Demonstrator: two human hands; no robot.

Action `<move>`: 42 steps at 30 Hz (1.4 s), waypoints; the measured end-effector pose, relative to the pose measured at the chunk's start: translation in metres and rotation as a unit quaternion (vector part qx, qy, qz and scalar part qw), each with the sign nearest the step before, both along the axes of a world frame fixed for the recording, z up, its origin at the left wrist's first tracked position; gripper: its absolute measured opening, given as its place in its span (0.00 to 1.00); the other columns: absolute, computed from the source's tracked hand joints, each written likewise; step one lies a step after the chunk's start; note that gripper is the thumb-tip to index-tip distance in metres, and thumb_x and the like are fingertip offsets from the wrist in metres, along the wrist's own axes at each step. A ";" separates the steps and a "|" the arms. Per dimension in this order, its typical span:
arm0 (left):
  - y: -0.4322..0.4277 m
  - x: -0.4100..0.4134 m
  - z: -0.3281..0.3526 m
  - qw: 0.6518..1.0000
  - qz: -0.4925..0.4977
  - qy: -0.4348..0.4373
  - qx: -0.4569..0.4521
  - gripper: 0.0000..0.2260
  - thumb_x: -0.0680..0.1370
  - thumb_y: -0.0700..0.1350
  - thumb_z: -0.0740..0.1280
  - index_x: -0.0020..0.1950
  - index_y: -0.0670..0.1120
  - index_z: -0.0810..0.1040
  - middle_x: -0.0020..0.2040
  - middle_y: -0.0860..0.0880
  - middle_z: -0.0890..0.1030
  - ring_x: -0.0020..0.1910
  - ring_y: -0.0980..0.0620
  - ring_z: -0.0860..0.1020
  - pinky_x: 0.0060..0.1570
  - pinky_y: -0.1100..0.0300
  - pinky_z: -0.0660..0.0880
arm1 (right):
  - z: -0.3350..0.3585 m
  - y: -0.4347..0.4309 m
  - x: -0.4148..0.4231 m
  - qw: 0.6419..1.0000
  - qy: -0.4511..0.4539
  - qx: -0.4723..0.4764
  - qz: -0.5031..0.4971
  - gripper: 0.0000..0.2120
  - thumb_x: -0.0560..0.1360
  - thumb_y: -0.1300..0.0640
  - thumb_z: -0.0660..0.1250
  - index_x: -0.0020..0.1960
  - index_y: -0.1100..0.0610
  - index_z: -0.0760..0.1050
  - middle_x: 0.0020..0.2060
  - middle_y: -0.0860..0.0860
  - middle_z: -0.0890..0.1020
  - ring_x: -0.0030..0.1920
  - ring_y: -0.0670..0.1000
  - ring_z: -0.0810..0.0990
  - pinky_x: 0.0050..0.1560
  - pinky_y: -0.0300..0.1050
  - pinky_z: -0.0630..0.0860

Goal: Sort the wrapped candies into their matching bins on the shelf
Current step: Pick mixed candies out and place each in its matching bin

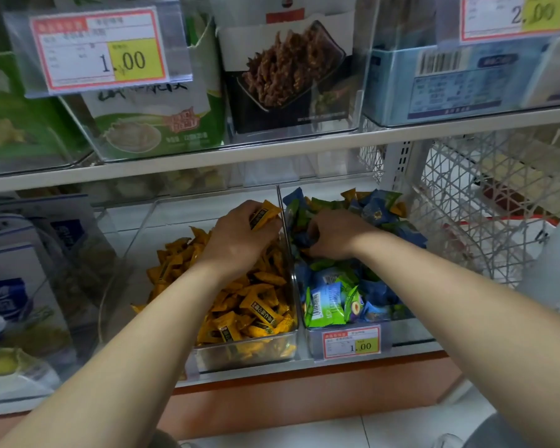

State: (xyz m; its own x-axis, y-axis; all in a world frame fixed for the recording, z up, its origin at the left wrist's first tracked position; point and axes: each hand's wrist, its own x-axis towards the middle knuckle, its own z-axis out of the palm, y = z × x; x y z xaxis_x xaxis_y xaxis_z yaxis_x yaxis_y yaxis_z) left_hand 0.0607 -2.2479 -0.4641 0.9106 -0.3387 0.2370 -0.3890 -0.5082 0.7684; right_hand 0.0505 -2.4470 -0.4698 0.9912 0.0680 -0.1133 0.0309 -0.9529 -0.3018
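Left hand over the yellow bin, fingers closed round 1 yellow candy. Right hand is down in the mixed bin, fingers curled into blue and green candies; its grip can't be made out.

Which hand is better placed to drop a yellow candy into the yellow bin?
The left hand: it already holds a yellow candy above the yellow bin. The right hand is digging in the blue-green bin.
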 end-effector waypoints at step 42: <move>-0.019 -0.027 0.018 0.911 0.051 0.242 -0.331 0.19 0.74 0.57 0.72 0.60 0.48 0.78 0.52 0.48 0.84 0.46 0.50 0.82 0.34 0.61 0.77 | 0.023 0.026 -0.030 0.805 -0.076 0.586 -0.040 0.08 0.76 0.60 0.71 0.54 0.57 0.81 0.47 0.54 0.86 0.47 0.54 0.85 0.51 0.52 0.82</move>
State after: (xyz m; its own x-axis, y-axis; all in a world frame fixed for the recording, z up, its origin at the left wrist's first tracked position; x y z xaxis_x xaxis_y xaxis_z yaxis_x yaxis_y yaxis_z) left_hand 0.0339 -2.2666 -0.4465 0.9813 -0.1760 -0.0783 0.0994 0.1145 0.9884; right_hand 0.0204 -2.4213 -0.4465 0.9940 -0.0252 0.1062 0.1058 -0.0159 -0.9943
